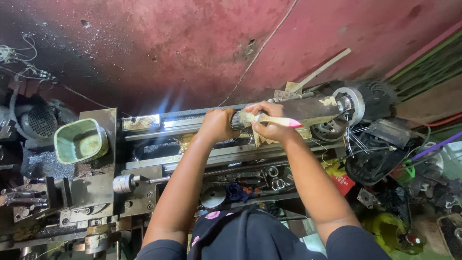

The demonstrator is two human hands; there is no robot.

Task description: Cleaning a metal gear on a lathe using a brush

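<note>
My left hand [217, 124] grips the end of a dark ribbed cylindrical metal part [237, 119] mounted along the lathe [192, 126]. My right hand [270, 124] holds a paintbrush with a pale handle and pink tip [281, 122], its bristles against the ribbed part. To the right, a paper-wrapped dark cylinder [310, 109] runs into the round metal chuck [350, 100]. Both forearms reach up from the bottom of the view.
A pale green square plastic container [80, 140] sits on the lathe's left carriage. A grimy red wall [192, 48] stands behind. Motor parts, wires and scrap [380, 159] pile up at right; a fan-covered motor [41, 121] sits at left.
</note>
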